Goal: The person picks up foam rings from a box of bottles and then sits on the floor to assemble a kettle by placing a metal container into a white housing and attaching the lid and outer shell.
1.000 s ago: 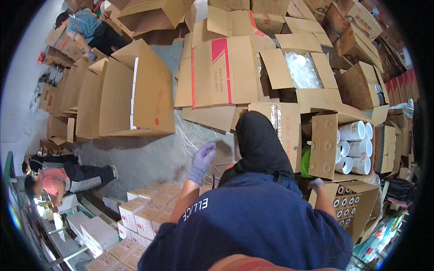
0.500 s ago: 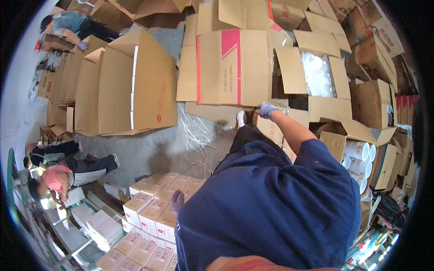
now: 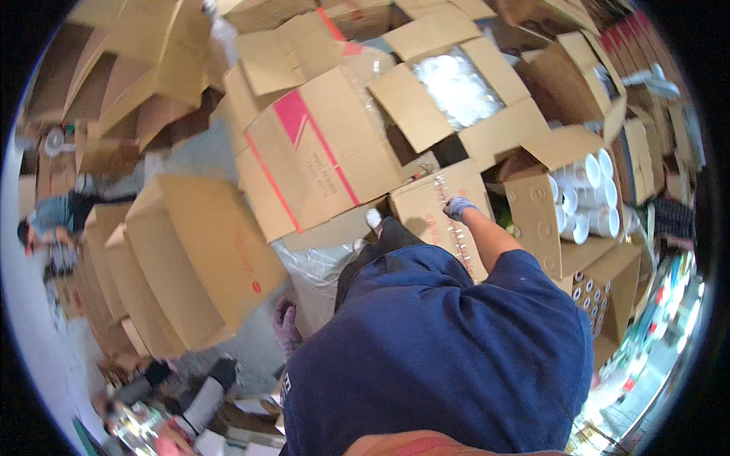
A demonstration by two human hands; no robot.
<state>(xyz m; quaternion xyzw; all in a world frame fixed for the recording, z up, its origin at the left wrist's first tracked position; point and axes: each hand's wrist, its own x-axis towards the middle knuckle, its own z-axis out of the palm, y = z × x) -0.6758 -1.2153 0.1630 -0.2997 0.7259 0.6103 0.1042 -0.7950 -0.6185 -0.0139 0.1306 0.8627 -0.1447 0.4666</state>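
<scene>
My right hand (image 3: 459,207), in a pale grey-purple glove, reaches forward onto the top of a brown cardboard carton (image 3: 422,207). Its fingers lie, slightly bent, beside the whitish, ragged seam that runs along the carton's top; I see nothing held in them. Low at my left side hangs my left hand (image 3: 286,323), also gloved, with loosely curved fingers that are apart and hold nothing. Behind the carton, a large flattened-looking brown box (image 3: 334,144) with pink and red stripes stands close by.
An open box of clear plastic-wrapped items (image 3: 458,91) stands ahead right. White cylinders (image 3: 584,194) fill another box at my right. Large open cartons (image 3: 205,258) stand at left, with clear plastic sheeting (image 3: 312,270) on the floor. Several people work at left, one in teal (image 3: 52,216).
My view has swung to the right. My right hand has gone from the carton's far end to its top seam. The stacked white boxes near my left hand have left view.
</scene>
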